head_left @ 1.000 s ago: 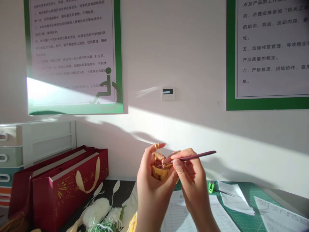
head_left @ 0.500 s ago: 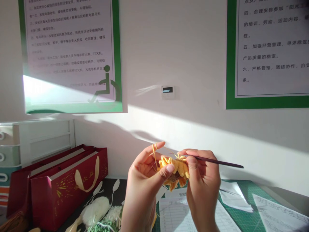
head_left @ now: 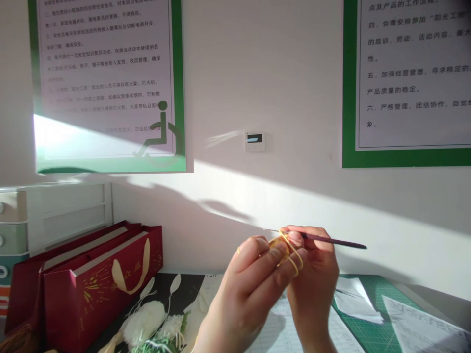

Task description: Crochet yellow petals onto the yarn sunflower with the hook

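My right hand (head_left: 312,264) grips a crochet hook (head_left: 334,240) with a dark handle, its thin metal tip pointing left. Yellow yarn (head_left: 291,251) loops near the hook and runs over the fingers of my left hand (head_left: 253,284). That hand is closed around a yellow crocheted piece (head_left: 276,243), and its back faces me. Most of the piece is hidden behind the fingers, with only a small patch showing. Both hands touch each other in front of the white wall, above the table.
Red gift bags (head_left: 103,284) stand at left beside a drawer unit (head_left: 13,211). White and green yarn pieces (head_left: 147,326) lie on the dark tabletop. Printed papers (head_left: 423,323) rest on a green cutting mat (head_left: 386,294). Posters and a small thermostat (head_left: 255,142) hang on the wall.
My left hand has turned over and moved right, covering the yellow crocheted piece that showed its petals before. The yarn now loops across its fingers beside the hook.
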`<state>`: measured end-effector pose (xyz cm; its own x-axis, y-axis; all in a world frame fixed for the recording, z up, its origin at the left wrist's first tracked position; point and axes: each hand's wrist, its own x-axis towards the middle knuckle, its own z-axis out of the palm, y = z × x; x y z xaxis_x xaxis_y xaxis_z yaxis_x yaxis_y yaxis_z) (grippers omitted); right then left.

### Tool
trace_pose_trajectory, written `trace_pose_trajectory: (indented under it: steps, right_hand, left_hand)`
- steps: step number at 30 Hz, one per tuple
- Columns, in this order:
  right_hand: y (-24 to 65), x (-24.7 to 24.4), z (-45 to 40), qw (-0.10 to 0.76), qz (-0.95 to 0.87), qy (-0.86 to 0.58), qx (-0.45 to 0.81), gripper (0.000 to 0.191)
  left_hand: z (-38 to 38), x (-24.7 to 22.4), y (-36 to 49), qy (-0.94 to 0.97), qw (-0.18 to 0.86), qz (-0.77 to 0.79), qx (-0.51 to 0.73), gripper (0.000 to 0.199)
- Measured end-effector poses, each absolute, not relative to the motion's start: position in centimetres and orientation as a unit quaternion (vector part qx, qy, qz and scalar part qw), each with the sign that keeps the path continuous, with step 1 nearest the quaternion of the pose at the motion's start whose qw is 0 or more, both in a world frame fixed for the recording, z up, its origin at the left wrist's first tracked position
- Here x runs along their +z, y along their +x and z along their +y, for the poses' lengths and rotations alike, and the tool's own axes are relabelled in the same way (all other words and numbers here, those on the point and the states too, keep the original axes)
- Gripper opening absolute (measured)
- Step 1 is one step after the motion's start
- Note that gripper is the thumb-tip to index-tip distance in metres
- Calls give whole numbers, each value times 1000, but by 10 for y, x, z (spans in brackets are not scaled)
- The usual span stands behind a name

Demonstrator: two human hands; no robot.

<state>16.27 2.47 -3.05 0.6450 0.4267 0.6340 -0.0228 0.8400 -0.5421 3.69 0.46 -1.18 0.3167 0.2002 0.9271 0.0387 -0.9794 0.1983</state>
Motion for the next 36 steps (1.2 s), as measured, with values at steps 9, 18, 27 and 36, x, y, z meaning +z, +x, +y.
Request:
trace_pose_trajectory:
  steps: [9,18,27,36]
  right_hand:
    - [137,-26,14,864,-416,-284,26,11]
    - [135,-27,13,859,-425,-285,-6,5]
    - [135,-29,13,861,-433,-267,2,7]
    - [145,-26,12,864,-447,-146,181,7]
  left_hand:
    - [8,-4,34,559,416,130,705,47]
    - [21,-8,19,645,461,100,601,65]
    - [27,-16,26,623,496,32,604,86]
    - [3,-1,42,541,529,62,651,107]
